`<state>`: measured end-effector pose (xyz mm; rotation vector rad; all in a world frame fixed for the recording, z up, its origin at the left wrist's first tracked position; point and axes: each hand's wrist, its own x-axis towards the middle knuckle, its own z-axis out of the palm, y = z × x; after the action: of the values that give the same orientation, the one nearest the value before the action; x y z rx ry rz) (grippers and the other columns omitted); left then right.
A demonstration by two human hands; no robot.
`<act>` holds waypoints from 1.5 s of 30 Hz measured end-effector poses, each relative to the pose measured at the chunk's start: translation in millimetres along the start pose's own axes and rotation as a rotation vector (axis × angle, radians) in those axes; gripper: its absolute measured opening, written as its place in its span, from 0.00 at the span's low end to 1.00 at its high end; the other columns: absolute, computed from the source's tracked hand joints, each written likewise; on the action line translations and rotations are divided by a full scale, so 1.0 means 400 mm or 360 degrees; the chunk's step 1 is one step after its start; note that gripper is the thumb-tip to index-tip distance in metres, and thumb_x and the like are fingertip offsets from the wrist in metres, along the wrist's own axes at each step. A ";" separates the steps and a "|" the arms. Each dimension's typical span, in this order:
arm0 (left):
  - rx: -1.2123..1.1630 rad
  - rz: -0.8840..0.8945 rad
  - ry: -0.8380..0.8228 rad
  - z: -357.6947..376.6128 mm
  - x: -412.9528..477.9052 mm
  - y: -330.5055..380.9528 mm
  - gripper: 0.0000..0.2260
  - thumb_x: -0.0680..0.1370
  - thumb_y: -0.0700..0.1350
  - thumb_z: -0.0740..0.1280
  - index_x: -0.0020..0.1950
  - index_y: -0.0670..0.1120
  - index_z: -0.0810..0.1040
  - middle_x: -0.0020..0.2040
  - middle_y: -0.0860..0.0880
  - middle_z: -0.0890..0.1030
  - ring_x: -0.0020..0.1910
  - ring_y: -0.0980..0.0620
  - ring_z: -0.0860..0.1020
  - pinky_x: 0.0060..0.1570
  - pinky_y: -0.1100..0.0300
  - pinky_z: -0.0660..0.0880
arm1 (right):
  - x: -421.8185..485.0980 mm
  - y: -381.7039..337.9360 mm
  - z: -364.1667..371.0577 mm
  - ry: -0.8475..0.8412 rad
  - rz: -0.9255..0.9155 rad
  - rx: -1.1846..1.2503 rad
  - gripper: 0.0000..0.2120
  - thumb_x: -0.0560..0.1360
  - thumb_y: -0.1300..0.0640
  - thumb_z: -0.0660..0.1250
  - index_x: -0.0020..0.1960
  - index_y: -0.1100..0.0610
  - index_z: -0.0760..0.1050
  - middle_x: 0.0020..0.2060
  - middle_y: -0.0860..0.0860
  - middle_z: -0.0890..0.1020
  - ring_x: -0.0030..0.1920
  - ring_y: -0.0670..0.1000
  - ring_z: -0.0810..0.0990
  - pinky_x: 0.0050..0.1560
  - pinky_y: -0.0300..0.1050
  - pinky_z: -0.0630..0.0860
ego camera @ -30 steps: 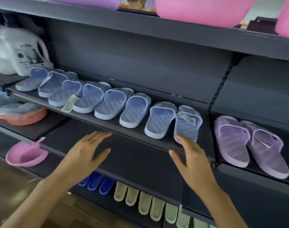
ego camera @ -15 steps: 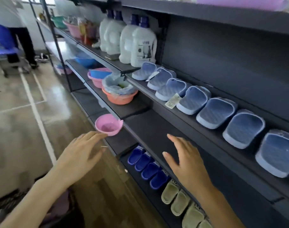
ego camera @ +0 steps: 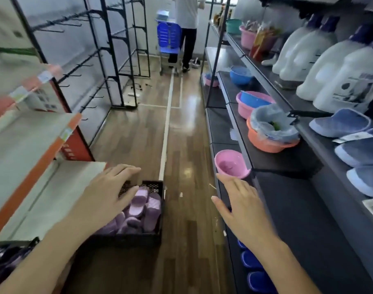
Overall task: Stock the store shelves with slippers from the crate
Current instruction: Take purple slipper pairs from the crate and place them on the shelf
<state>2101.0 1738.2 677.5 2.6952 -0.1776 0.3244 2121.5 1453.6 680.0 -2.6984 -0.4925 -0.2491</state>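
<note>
**Both grips apart and empty as the look turns to the crate**

Grip first: the left hand has its fingers apart and holds nothing. A second ago it was up by the shelf edge. Now it is out over the black crate, which sits on the floor on the left side of the aisle. I cannot tell if the hand touches anything yet.

Purple slippers lie piled inside the crate, just under those fingers.

The right hand has its grip apart and empty too. It is out in front of the dark shelves.

A second ago the head looked straight at the row of blue slippers. Now they sit off at the right edge, up on the shelves, and the look goes down the aisle.

I think the last pair is put away and the person is going back for more. Next, the left hand likely has to go down and take a purple slipper.
</note>
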 end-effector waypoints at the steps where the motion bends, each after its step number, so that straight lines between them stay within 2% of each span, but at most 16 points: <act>1: 0.0014 -0.0046 0.0010 -0.009 -0.006 -0.011 0.21 0.72 0.56 0.56 0.59 0.50 0.76 0.58 0.54 0.77 0.54 0.49 0.77 0.48 0.53 0.75 | 0.020 -0.008 0.015 0.0000 -0.0054 -0.0013 0.22 0.76 0.46 0.60 0.67 0.53 0.70 0.59 0.49 0.78 0.61 0.51 0.76 0.61 0.47 0.69; 4: 0.0087 -0.0170 0.0013 -0.031 -0.025 -0.051 0.23 0.72 0.56 0.55 0.60 0.48 0.77 0.57 0.52 0.79 0.52 0.47 0.79 0.49 0.55 0.74 | 0.073 -0.031 0.065 -0.0023 -0.0206 -0.0016 0.21 0.75 0.49 0.65 0.65 0.54 0.72 0.58 0.51 0.79 0.60 0.53 0.77 0.61 0.49 0.70; 9: 0.0118 -0.0347 0.0054 -0.051 -0.053 -0.144 0.25 0.71 0.59 0.53 0.61 0.49 0.76 0.57 0.52 0.78 0.54 0.48 0.78 0.51 0.50 0.76 | 0.150 -0.099 0.142 -0.0065 -0.0362 -0.0087 0.24 0.68 0.53 0.74 0.62 0.55 0.74 0.54 0.51 0.81 0.55 0.54 0.80 0.55 0.52 0.75; 16: 0.0106 -0.0345 0.0061 -0.079 0.003 -0.342 0.25 0.71 0.59 0.53 0.62 0.48 0.76 0.58 0.54 0.78 0.55 0.50 0.77 0.50 0.57 0.73 | 0.283 -0.222 0.257 0.0029 -0.0482 -0.0151 0.23 0.68 0.54 0.74 0.61 0.56 0.74 0.53 0.51 0.81 0.54 0.54 0.80 0.54 0.51 0.76; 21: 0.0019 -0.0272 0.0001 -0.111 0.089 -0.533 0.21 0.72 0.53 0.58 0.61 0.48 0.76 0.59 0.55 0.76 0.54 0.57 0.74 0.50 0.63 0.70 | 0.384 -0.341 0.357 0.0142 -0.0404 -0.0252 0.23 0.65 0.54 0.76 0.58 0.56 0.77 0.51 0.51 0.82 0.51 0.53 0.82 0.50 0.49 0.77; 26: -0.0009 -0.0183 -0.0102 -0.125 0.164 -0.687 0.22 0.72 0.55 0.58 0.60 0.47 0.77 0.58 0.52 0.78 0.57 0.54 0.74 0.54 0.66 0.66 | 0.461 -0.435 0.450 0.0142 -0.0291 -0.0267 0.23 0.65 0.56 0.77 0.58 0.57 0.77 0.51 0.53 0.83 0.51 0.55 0.82 0.51 0.50 0.77; 30: -0.0017 -0.0118 -0.0203 -0.113 0.208 -0.742 0.25 0.71 0.57 0.54 0.60 0.46 0.78 0.57 0.51 0.79 0.55 0.49 0.77 0.52 0.59 0.70 | 0.500 -0.469 0.503 0.0074 -0.0208 -0.0249 0.21 0.69 0.55 0.74 0.60 0.57 0.77 0.53 0.54 0.82 0.54 0.56 0.81 0.53 0.52 0.76; 35: -0.0065 -0.0095 -0.0332 -0.064 0.242 -0.789 0.26 0.71 0.58 0.51 0.60 0.48 0.77 0.57 0.53 0.78 0.55 0.50 0.76 0.54 0.54 0.73 | 0.535 -0.483 0.555 -0.0012 -0.0165 -0.0219 0.20 0.70 0.55 0.73 0.60 0.57 0.77 0.53 0.53 0.81 0.54 0.55 0.80 0.54 0.52 0.75; 39: -0.0034 -0.0123 -0.0407 -0.017 0.262 -0.815 0.26 0.71 0.59 0.50 0.60 0.49 0.77 0.56 0.54 0.77 0.54 0.51 0.76 0.50 0.58 0.72 | 0.561 -0.460 0.610 -0.0084 -0.0161 -0.0240 0.20 0.70 0.54 0.72 0.59 0.57 0.77 0.52 0.53 0.82 0.53 0.55 0.80 0.52 0.51 0.76; 42: -0.0012 -0.0168 -0.0449 0.024 0.276 -0.836 0.28 0.71 0.60 0.49 0.61 0.48 0.77 0.57 0.53 0.78 0.56 0.49 0.76 0.51 0.56 0.72 | 0.586 -0.426 0.667 -0.0170 -0.0144 -0.0190 0.19 0.70 0.51 0.66 0.59 0.57 0.77 0.52 0.53 0.82 0.52 0.55 0.81 0.51 0.52 0.77; 45: 0.0028 -0.0248 -0.0530 0.072 0.286 -0.860 0.26 0.72 0.58 0.52 0.62 0.48 0.76 0.58 0.52 0.77 0.56 0.50 0.76 0.52 0.57 0.70 | 0.601 -0.377 0.733 -0.0256 -0.0168 -0.0213 0.18 0.68 0.53 0.72 0.56 0.57 0.78 0.50 0.53 0.82 0.50 0.56 0.82 0.49 0.51 0.78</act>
<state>2276.5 2028.6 546.7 2.7420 -0.0600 -0.1724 2317.3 1774.4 521.5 -2.8407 -0.6893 -0.0964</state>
